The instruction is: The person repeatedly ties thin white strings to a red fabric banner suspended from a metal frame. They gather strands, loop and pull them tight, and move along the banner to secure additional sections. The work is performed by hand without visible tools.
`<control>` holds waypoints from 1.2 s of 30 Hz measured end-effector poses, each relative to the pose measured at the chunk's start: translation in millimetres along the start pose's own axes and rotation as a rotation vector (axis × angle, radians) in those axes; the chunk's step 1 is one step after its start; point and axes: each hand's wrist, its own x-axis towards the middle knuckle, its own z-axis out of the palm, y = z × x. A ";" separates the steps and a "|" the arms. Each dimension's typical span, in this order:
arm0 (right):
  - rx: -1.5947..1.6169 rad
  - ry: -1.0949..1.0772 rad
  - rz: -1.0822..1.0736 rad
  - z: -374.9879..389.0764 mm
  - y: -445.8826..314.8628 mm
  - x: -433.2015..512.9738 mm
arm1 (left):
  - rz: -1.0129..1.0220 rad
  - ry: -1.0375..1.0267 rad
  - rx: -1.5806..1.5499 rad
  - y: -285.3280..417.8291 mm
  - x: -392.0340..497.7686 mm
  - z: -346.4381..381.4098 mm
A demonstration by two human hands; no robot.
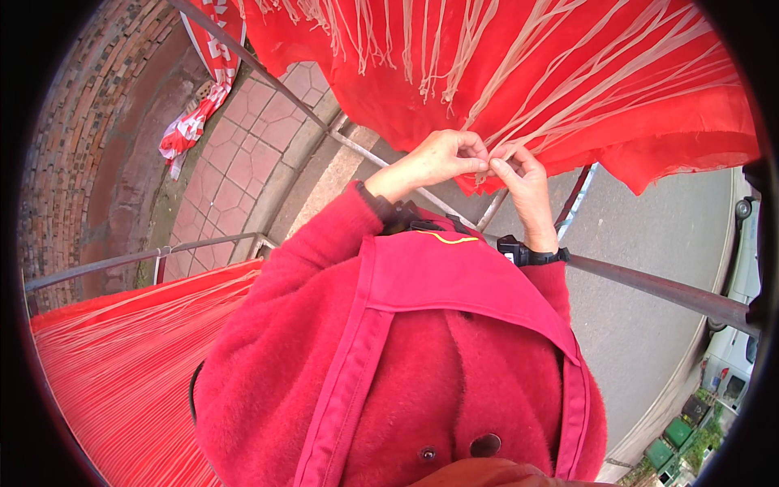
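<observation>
Pale thin strands (551, 100) run down in bundles over a sheet of red cloth (389, 100) with a ragged lower edge. At the cloth's lower edge, my left hand (447, 157) pinches some of these strands between thumb and fingertips. My right hand (522, 172) meets it fingertip to fingertip and pinches the gathered strands too. A short strand end hangs just below the fingers; whether it is knotted there is hidden. Other bundles (435, 85) hang free to the left, with small knots near their ends.
Metal bars (657, 289) cross in front of me and to both sides. A red sheet lined with pale strands (140, 365) is at lower left. Beyond are paving tiles (231, 158), a brick wall (79, 152), a bunched red-and-white banner (188, 131), a road (645, 243) and a white van (730, 359).
</observation>
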 end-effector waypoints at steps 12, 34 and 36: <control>-0.084 -0.004 -0.013 -3.4 8.5 5.8 | 0.010 0.004 0.052 3.3 -5.1 -4.3; -0.137 0.065 0.020 -11.1 11.6 2.5 | -0.019 0.138 -0.043 -0.5 -8.6 -10.3; -0.123 0.125 0.029 -13.3 10.0 1.1 | -0.011 0.196 -0.029 1.2 -12.3 -19.6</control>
